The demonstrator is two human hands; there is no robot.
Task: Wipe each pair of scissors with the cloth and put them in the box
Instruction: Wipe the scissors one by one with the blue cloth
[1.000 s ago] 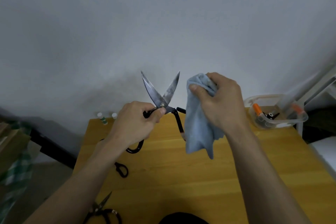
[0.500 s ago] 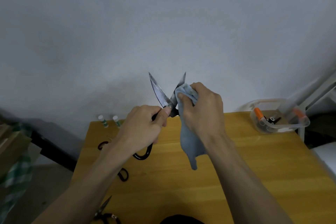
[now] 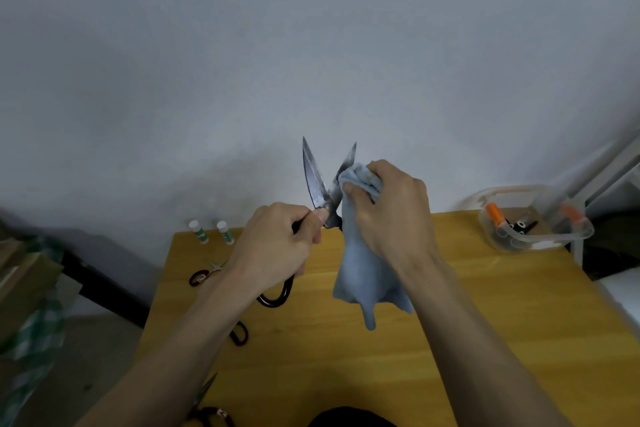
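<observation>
**Cloth on the right blade of the open scissors**

We hold a large pair of black-handled scissors (image 3: 313,184) above the wooden table (image 3: 485,322), blades spread and pointing up toward the grey wall (image 3: 311,45). Our left hand (image 3: 277,246) has its fingers curled round the handle just below the pivot, the thumb lying near the base of the blades; one black handle loop (image 3: 277,296) hangs out beneath the palm. Our right hand (image 3: 388,208) grips the light blue cloth (image 3: 367,281), bunching its top between thumb and fingers and pressing that bunch against the lower part of the right blade. The left blade stands bare, and the tip of the right blade shows above the cloth. The rest of the cloth hangs down loose, its lowest corner over the table.

At the far right corner of the table sits the clear plastic box (image 3: 540,246), with black-handled scissors and something orange inside it, well apart from our hands. More scissors lie on the table to the left: a small pair (image 3: 204,274) near our left wrist, a black handle loop (image 3: 240,334) showing beside the forearm, and another pair (image 3: 207,406) at the near edge, partly hidden by the arm. Two small white-capped tubes (image 3: 211,232) stand at the far left edge of the table, by the wall.
</observation>
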